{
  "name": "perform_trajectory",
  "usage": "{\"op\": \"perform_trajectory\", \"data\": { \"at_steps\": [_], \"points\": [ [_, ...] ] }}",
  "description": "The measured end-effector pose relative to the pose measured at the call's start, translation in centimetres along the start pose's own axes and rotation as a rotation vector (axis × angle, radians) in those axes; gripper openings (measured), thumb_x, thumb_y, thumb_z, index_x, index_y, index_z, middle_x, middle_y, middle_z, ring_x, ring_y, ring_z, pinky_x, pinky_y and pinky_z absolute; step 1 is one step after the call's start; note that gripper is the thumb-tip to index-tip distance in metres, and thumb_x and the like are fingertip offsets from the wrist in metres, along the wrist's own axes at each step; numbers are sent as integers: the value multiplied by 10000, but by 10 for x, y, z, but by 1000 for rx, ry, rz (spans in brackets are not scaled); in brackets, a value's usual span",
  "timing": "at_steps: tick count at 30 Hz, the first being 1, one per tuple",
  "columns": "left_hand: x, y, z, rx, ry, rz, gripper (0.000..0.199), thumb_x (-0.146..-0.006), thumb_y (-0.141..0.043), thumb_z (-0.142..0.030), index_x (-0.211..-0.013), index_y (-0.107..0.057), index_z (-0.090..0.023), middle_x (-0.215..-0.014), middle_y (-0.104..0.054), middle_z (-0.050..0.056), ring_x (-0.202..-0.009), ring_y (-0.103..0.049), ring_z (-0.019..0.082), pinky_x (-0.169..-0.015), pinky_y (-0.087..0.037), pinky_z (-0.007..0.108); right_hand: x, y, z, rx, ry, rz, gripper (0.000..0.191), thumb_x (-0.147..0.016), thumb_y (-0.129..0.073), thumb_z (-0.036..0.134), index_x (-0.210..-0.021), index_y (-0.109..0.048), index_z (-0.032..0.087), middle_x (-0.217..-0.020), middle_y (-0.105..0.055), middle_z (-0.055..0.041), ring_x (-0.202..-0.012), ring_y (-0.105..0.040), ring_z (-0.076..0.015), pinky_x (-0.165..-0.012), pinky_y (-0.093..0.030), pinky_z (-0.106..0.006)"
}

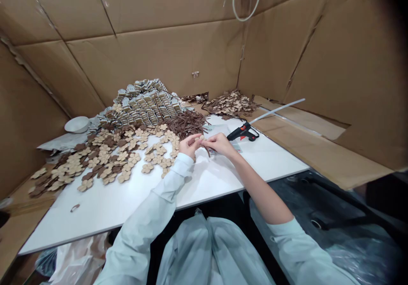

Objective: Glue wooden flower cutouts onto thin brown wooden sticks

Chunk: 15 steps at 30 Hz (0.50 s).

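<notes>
My left hand (189, 145) and my right hand (220, 144) meet above the white table, fingers pinched. Between the fingertips of the left one shows a small beige piece (202, 137), perhaps a flower; its full shape is hidden. A brown strip (208, 151) hangs below the right fingers, which close on it. Just behind the hands lies a heap of brown strips (188, 122). To the left spread many beige flower cutouts (127, 159) and dark brown flower cutouts (87, 176). A black glue gun (241, 132) with a long glue stick (277, 111) rests right of my right hand.
Stacked small wrapped pieces (146, 106) rise at the back left, near a white bowl (77, 124). A pile of brown and beige pieces (232, 103) sits at the back right. Cardboard walls (153, 55) enclose the white table (127, 204). A small ring-like piece (75, 208) lies front left.
</notes>
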<state>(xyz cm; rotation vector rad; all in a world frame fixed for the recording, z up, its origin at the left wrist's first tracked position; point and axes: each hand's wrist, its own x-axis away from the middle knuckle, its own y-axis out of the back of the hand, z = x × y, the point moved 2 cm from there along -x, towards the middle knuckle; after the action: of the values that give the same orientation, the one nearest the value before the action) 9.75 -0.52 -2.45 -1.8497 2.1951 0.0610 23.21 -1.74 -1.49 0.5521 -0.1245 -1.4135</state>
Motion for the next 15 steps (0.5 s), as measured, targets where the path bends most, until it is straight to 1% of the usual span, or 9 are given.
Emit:
{"op": "perform_trajectory", "data": {
  "at_steps": [3, 5, 7, 10, 15],
  "points": [
    [-2, 1, 2, 31, 52, -35, 499, -494, -702, -396, -891, -607, -108, -812, -647, 86, -758, -598, 175, -690, -494, 317, 0, 0, -1, 22, -7, -30, 444, -621, -533, 522, -426, -464, 128, -388, -328, 35, -411, -269, -53, -415, -168, -220],
    [-3, 2, 1, 43, 77, -52, 514, -473, -714, -394, -887, -604, -111, -843, -646, 93, -774, -597, 176, -684, -496, 304, 0, 0, 0, 7, 9, -21, 436, -615, -543, 513, -429, -482, 124, -390, -352, 32, -413, -284, -54, -417, -182, -219],
    [-4, 4, -2, 49, 101, -77, 498, -472, -715, -392, -868, -605, -112, -856, -645, 94, -774, -597, 172, -682, -497, 298, 0, 0, 0, -43, 19, 15, 403, -614, -557, 492, -474, -537, 114, -423, -421, 20, -433, -333, -63, -434, -226, -216],
    [-4, 7, -7, 49, 137, -116, 452, -500, -705, -372, -850, -604, -105, -822, -648, 88, -725, -600, 153, -676, -498, 300, 0, 1, 0, -110, 10, 61, 354, -615, -577, 448, -580, -617, 98, -509, -525, -8, -486, -408, -84, -477, -286, -221],
    [-6, 11, -10, 46, 127, -134, 412, -524, -699, -337, -845, -602, -99, -827, -649, 91, -699, -603, 147, -676, -498, 309, -3, 1, -4, -90, -17, 51, 334, -608, -593, 418, -650, -660, 93, -541, -564, -19, -500, -438, -99, -483, -301, -231]
  ]
}}
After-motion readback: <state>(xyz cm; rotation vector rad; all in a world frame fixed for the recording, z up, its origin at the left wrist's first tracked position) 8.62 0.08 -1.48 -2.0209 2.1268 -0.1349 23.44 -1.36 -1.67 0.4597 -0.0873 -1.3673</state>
